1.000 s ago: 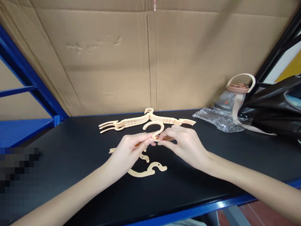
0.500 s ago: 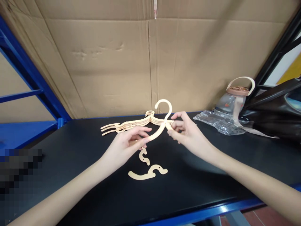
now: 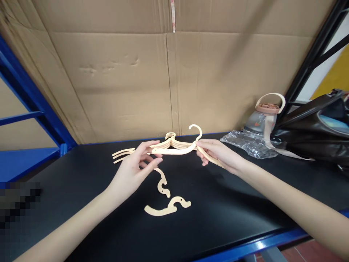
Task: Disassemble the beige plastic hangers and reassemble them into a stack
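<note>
My right hand [image 3: 215,153] grips a cream hanger piece [image 3: 177,150] near its centre, just below the hook; one arm of it points left and the other runs down under my palm. My left hand [image 3: 139,162] is at the left arm's end, fingers and thumb apart, not closed on it. Behind them a stack of similar hangers [image 3: 180,144] lies on the black table. Below my left hand rests a loose curved piece [image 3: 163,185], its upper end near my thumb. A second curved piece with a hole [image 3: 160,211] lies closer to me.
Crumpled clear plastic [image 3: 245,143] and a bottle with a strap [image 3: 259,120] stand at the right, beside a black bag [image 3: 308,127]. Cardboard [image 3: 122,83] backs the table [image 3: 231,218]. A blue frame [image 3: 32,98] rises at the left.
My left hand has let go of the hanger's arm and moved left. The held hanger has turned, its left arm now nearly level, and my right hand has shifted slightly right.
</note>
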Available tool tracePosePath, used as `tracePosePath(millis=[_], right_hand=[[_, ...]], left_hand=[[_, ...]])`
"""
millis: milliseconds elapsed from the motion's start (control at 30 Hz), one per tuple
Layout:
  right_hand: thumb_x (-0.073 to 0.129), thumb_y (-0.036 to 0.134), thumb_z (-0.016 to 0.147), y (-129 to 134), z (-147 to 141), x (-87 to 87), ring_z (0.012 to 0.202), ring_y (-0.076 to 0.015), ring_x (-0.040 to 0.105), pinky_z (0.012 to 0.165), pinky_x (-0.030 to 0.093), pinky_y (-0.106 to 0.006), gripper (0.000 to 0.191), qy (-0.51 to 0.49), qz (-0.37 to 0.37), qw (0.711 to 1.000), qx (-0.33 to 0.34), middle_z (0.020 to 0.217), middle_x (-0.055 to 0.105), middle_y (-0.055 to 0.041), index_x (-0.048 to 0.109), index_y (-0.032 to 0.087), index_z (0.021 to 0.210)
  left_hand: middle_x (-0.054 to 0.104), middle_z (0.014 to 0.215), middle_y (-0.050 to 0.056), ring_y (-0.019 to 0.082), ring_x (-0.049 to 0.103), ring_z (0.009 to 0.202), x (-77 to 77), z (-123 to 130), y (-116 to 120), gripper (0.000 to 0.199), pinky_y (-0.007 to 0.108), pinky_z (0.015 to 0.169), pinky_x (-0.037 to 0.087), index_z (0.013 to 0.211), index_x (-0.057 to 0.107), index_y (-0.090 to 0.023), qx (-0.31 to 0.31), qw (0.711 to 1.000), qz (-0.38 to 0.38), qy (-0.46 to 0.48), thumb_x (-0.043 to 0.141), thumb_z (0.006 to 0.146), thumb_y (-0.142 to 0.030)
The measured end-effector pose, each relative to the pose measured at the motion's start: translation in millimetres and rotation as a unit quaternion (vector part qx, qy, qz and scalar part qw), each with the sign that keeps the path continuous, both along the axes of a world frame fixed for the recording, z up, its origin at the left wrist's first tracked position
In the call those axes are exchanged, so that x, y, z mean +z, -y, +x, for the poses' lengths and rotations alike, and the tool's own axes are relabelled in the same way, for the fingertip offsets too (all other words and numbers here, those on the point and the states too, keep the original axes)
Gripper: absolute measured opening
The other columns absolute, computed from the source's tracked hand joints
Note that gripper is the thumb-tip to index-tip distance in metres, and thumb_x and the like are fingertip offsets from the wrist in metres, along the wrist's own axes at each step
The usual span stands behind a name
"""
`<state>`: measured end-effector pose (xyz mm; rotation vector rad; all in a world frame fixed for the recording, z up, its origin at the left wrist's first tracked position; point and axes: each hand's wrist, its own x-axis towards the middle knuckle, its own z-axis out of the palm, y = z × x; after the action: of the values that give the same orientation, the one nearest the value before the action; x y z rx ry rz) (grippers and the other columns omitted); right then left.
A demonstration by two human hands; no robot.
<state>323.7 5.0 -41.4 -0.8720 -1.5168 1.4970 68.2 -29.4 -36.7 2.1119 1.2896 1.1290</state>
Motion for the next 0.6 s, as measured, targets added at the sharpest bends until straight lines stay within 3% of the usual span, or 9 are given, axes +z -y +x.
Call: tracePosePath(millis=[67,167,300,367,500,600], right_hand=[[0.057,0.041,0.086,-4.1,2.5,-0.4,0.044,-0.0053,0.044,0.052,0.048,-0.022,0.026,0.013,0.003,1.0,-0.016,0.06,0.051,0.0039,0.058,0.016,0.083],[0.059,0.039,0.085,-9.3,4.5,-1.3,0.051,-0.0074,0.053,0.054,0.05,-0.021,0.024,0.029,-0.002,0.999,-0.044,0.068,0.058,-0.0001,0.058,0.015,0.08],[0.06,0.037,0.084,-11.6,4.1,-3.2,0.062,-0.0101,0.06,0.056,0.052,-0.021,0.023,0.036,-0.01,0.997,-0.065,0.078,0.063,-0.0043,0.059,0.015,0.079],[0.062,0.039,0.082,-11.0,3.2,-4.3,0.058,-0.0089,0.057,0.051,0.049,-0.019,0.025,0.031,-0.007,0.997,-0.065,0.075,0.062,-0.0031,0.059,0.015,0.078],[0.066,0.046,0.077,-8.4,1.4,-5.0,0.048,-0.0053,0.046,0.041,0.038,-0.016,0.033,0.02,0.024,0.998,-0.045,0.063,0.055,0.0014,0.057,0.014,0.071],[0.064,0.051,0.076,-6.8,0.3,-2.9,0.044,-0.0053,0.044,0.04,0.034,-0.017,0.04,0.064,0.06,0.995,-0.056,0.054,0.05,0.0033,0.055,0.014,0.063]], left_hand=[[0.064,0.095,0.004,0.017,0.065,0.07,-0.4,-1.3,-1.8,0.042,0.03,0.06,0.054,0.122,0.046,-0.022,0.015,1.0,0.003,0.007,0.052,0.086,-0.042],[0.061,0.1,0.006,0.016,0.064,0.072,-1.4,-3.0,-3.0,0.038,0.029,0.06,0.054,0.121,0.047,-0.022,0.025,1.0,0.015,0.007,0.048,0.088,-0.039],[0.059,0.113,0.006,0.016,0.065,0.078,-3.2,-2.9,-1.2,0.038,0.028,0.064,0.055,0.124,0.049,-0.024,-0.028,0.999,0.032,-0.01,0.045,0.086,-0.025],[0.059,0.116,0.006,0.016,0.065,0.081,-4.2,-2.2,-0.2,0.035,0.026,0.065,0.056,0.118,0.056,-0.024,-0.053,0.998,0.036,-0.02,0.046,0.085,-0.023],[0.065,0.111,0.005,0.019,0.065,0.086,-4.6,-0.6,1.3,0.028,0.027,0.067,0.056,0.107,0.066,-0.023,-0.034,0.998,0.045,-0.032,0.054,0.084,-0.034],[0.071,0.099,0.004,0.019,0.067,0.079,-2.9,2.2,4.0,0.03,0.031,0.069,0.057,0.103,0.068,-0.023,-0.046,0.999,-0.018,-0.023,0.057,0.083,-0.041]])
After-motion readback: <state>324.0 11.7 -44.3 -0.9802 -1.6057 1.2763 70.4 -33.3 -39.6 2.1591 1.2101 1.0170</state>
